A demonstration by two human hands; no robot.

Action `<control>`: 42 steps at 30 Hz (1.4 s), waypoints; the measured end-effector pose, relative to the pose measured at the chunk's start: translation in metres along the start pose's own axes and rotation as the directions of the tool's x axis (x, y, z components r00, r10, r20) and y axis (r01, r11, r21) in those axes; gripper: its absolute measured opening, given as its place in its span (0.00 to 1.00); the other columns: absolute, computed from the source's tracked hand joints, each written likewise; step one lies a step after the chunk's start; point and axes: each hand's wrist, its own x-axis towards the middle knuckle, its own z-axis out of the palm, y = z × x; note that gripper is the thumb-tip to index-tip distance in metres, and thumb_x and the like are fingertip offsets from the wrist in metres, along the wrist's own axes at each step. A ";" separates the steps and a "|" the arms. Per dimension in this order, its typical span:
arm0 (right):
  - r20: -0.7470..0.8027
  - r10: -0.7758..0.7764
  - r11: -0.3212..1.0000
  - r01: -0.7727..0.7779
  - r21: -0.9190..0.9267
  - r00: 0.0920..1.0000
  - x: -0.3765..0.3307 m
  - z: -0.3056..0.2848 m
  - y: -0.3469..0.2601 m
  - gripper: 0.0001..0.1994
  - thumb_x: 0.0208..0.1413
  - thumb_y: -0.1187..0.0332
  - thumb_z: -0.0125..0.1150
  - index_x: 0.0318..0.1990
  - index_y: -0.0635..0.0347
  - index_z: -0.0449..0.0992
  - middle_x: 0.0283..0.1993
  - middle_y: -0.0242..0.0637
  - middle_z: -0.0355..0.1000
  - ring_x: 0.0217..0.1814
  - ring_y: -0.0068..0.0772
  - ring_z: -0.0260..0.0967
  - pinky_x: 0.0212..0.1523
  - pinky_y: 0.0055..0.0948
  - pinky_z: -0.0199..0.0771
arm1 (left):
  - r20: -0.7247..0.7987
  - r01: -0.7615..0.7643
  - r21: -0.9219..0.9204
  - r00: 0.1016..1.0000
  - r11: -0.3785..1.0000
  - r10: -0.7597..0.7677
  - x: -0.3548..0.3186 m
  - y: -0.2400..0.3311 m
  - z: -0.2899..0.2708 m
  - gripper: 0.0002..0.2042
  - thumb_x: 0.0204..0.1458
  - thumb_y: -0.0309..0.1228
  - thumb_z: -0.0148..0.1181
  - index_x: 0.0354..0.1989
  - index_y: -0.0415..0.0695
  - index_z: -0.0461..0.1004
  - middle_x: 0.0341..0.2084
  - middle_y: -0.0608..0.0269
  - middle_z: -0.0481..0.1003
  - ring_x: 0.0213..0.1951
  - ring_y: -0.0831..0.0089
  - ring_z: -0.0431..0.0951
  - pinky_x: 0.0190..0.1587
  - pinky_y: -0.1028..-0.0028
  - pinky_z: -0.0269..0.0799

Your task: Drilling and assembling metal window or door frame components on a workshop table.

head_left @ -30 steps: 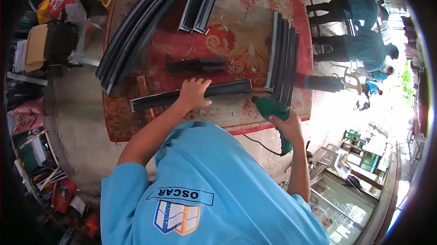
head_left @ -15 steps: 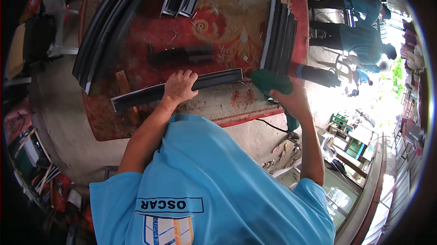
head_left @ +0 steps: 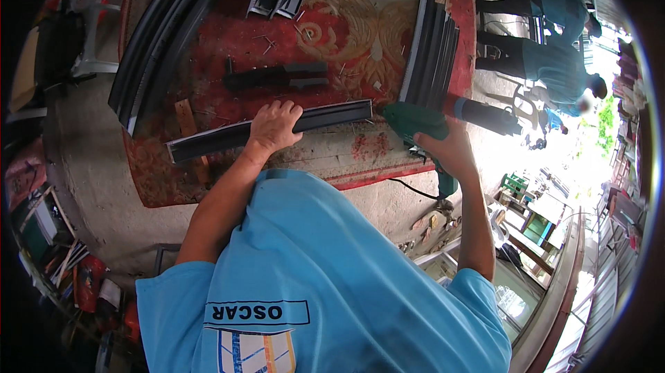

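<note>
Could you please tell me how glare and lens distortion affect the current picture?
Head view: glare washes out the floor at right; head view: the long dark profiles at upper left look bowed, probably from the fisheye lens; head view: corners go black, while the left hand and green power tool remain readable.

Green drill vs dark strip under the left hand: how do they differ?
The drill is green; the strip is dark with a pale edge.
The drill is stubby with a handle; the strip is long and straight.
The right hand grips the drill; the strip lies under the left hand.
Shared: hand contact.
</note>
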 end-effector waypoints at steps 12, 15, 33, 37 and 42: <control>0.009 0.040 0.999 -0.040 0.011 0.999 0.002 -0.001 0.001 0.29 0.44 0.55 0.77 0.52 0.64 0.82 0.42 0.43 0.83 0.41 0.33 0.83 0.46 0.34 0.80 | 0.006 -0.002 -0.006 1.000 1.000 0.002 -0.001 0.001 -0.001 0.25 0.37 0.46 0.77 0.43 0.51 0.76 0.38 0.65 0.76 0.44 0.61 0.79 0.45 0.60 0.78; 0.009 0.054 0.999 -0.054 -0.007 0.998 0.003 -0.002 -0.001 0.29 0.45 0.55 0.77 0.52 0.65 0.82 0.41 0.43 0.83 0.41 0.33 0.82 0.46 0.34 0.80 | 0.008 -0.003 -0.005 1.000 1.000 0.003 0.000 0.001 -0.001 0.25 0.37 0.46 0.77 0.43 0.50 0.76 0.38 0.65 0.76 0.44 0.61 0.79 0.45 0.60 0.78; 0.002 0.007 1.000 -0.007 0.002 1.000 0.002 -0.003 -0.007 0.29 0.46 0.56 0.77 0.52 0.68 0.81 0.39 0.42 0.83 0.37 0.30 0.82 0.42 0.32 0.80 | 0.007 0.009 -0.010 1.000 1.000 -0.009 0.000 0.002 -0.002 0.24 0.37 0.45 0.77 0.41 0.50 0.76 0.38 0.65 0.76 0.44 0.60 0.79 0.45 0.59 0.79; 0.016 0.039 0.999 -0.040 0.016 0.999 0.000 -0.004 -0.011 0.27 0.47 0.57 0.76 0.51 0.67 0.81 0.38 0.40 0.83 0.36 0.29 0.81 0.40 0.31 0.80 | -0.004 0.006 -0.014 1.000 1.000 -0.006 0.000 0.002 -0.002 0.23 0.37 0.45 0.77 0.40 0.50 0.76 0.37 0.65 0.76 0.44 0.60 0.79 0.44 0.59 0.79; 0.014 0.051 0.998 -0.051 0.021 0.999 0.002 -0.005 -0.010 0.27 0.47 0.58 0.76 0.51 0.67 0.81 0.37 0.39 0.83 0.34 0.28 0.81 0.38 0.30 0.80 | -0.025 0.001 -0.004 1.000 1.000 -0.001 0.000 0.002 -0.001 0.24 0.36 0.45 0.77 0.40 0.50 0.76 0.37 0.65 0.76 0.43 0.60 0.79 0.44 0.59 0.79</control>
